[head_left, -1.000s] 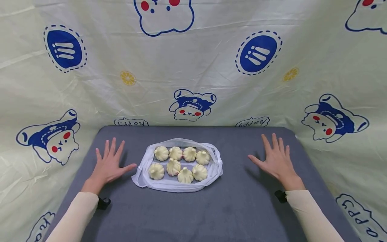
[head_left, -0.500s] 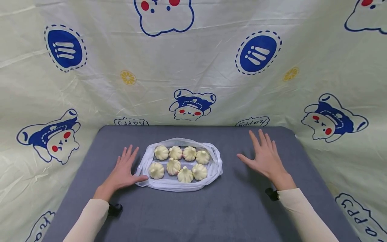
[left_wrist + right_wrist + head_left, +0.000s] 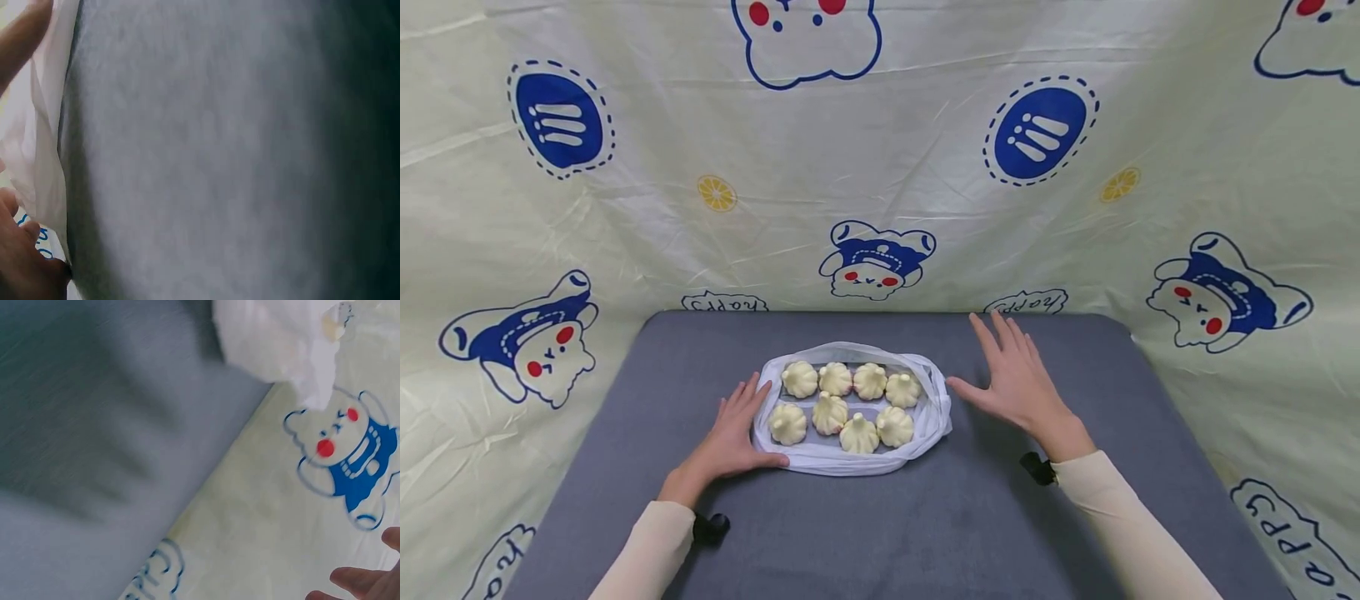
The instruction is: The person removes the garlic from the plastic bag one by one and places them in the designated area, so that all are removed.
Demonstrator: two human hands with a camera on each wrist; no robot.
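Eight garlic bulbs, cream-white, in two rough rows of four, necks mostly up. They sit inside a white bag whose bunched edge makes an oval ring around them. Bag rests near the middle of the counter, a bit toward the far edge.

Both hands released, fingers extended. Left hand at the bag's left end: thumb apart from the fingers, wide gap, thumb tip over the near-left edge, fingertips along the left side. Looks to be touching the bag; can't tell how firmly. Left wrist view shows the bag alongside the fingers at the picture's left edge.

Right hand is raised over the counter, right of the bag, thumb spread wide from the fingers, thumb tip just beside the bag's right edge; contact unclear. Its shadow falls on the counter.

Cream sleeves, dark wrist pieces. Counter is blue-grey. Behind and around it, a pale sheet with blue cartoon prints and orange slices.
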